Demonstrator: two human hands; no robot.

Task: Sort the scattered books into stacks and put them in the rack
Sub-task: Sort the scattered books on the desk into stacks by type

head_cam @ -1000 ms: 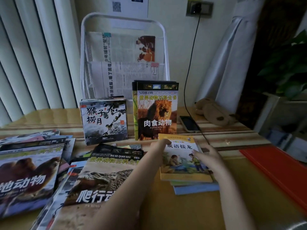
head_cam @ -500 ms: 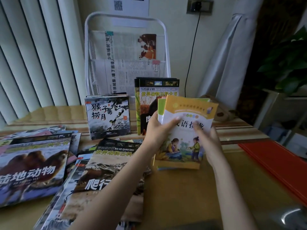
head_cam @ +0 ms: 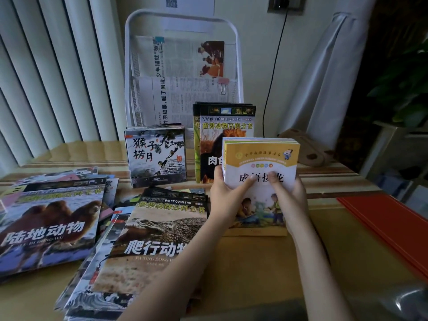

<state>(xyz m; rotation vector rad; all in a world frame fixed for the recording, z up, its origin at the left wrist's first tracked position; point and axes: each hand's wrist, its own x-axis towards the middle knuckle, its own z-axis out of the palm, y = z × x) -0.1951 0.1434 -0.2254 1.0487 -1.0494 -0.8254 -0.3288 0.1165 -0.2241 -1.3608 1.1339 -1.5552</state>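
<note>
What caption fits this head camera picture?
Both hands hold a yellow book stack upright on the table.

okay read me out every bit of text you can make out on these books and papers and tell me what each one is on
"成语接龙": yellow-topped book stack held upright by left hand and right hand, thumbs partly covering it.
"猴子捞月": ink-painting book standing at the white wire rack.
"世界动物百科全书", "BAI KE QUAN SHU": lion-cover book.
"爬行动物": crocodile-cover book.
"陆地动物": camel-cover book.
Newspaper body print: too small.
</note>
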